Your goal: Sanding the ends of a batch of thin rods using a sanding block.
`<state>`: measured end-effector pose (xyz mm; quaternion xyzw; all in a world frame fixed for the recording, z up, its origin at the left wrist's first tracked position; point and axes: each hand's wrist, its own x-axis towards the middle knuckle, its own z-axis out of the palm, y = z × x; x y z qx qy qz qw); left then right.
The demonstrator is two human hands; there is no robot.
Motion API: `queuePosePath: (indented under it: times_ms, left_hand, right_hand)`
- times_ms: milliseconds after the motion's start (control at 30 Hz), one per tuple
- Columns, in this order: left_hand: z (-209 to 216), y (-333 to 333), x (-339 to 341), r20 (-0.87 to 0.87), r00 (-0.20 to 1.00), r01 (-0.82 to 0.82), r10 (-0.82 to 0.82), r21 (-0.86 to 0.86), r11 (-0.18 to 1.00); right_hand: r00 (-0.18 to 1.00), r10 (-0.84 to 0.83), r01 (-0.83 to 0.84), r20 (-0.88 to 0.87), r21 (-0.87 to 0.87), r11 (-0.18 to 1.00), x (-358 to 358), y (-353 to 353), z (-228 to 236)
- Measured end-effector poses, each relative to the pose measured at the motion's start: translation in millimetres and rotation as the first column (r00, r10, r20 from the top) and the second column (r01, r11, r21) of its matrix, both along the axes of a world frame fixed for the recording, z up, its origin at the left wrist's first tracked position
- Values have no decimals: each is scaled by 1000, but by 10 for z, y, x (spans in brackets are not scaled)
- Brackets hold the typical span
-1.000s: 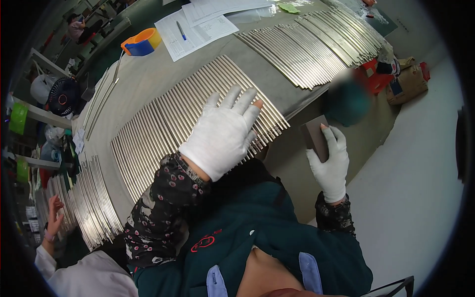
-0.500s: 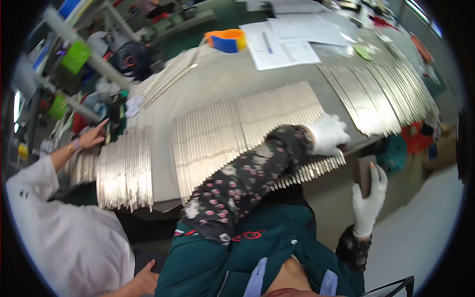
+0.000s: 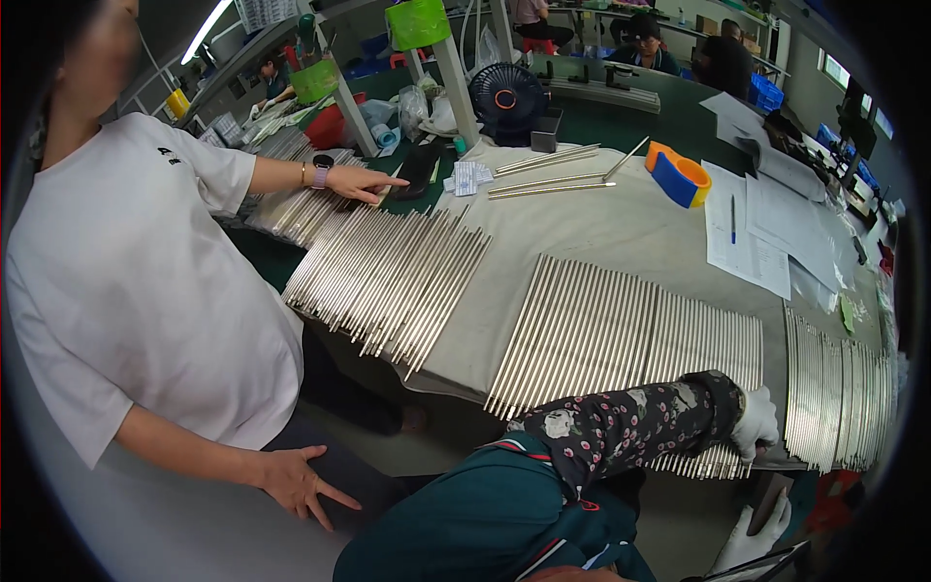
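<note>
A wide row of thin silvery metal rods (image 3: 601, 330) lies side by side on the cloth-covered table in front of me. My left arm, in a dark floral sleeve, reaches across its near part. My white-gloved left hand (image 3: 758, 423) is closed at the row's right end, its fingers curled down on the outermost rod. What lies under the fingertips is partly hidden. Below the table edge, my gloved right hand (image 3: 766, 529) grips a dark brown rectangular block (image 3: 766, 500), like a sanding block.
More rods (image 3: 839, 398) lie at the right, and another batch (image 3: 393, 276) at the left. Beside that batch stands a co-worker in a white shirt (image 3: 155, 281), pointing toward a dark phone (image 3: 417, 170). Farther back are an orange-and-blue tape ring (image 3: 679, 175), papers (image 3: 747, 233) and a black fan (image 3: 507, 102).
The view has swung left and up, showing more of the co-worker and the room. My left hand stays at the row's right end; my right hand still holds the block.
</note>
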<state>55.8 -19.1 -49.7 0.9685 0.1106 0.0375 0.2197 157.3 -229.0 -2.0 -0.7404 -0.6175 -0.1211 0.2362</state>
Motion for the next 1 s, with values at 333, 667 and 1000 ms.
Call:
queuePosePath:
  times_ms: [333, 667, 1000]
  left_hand:
    - [280, -1, -275, 126, 991, 35, -55, 150, 988]
    - [262, -32, -257, 135, 977, 149, -165, 121, 981]
    - [262, -30, -273, 98, 983, 144, -156, 120, 982]
  right_hand:
    - [987, -61, 71, -152, 64, 995, -45, 172, 134]
    - [986, 33, -21, 164, -74, 997, -290, -21, 193]
    - [932, -143, 158, 332, -20, 987, -63, 61, 197]
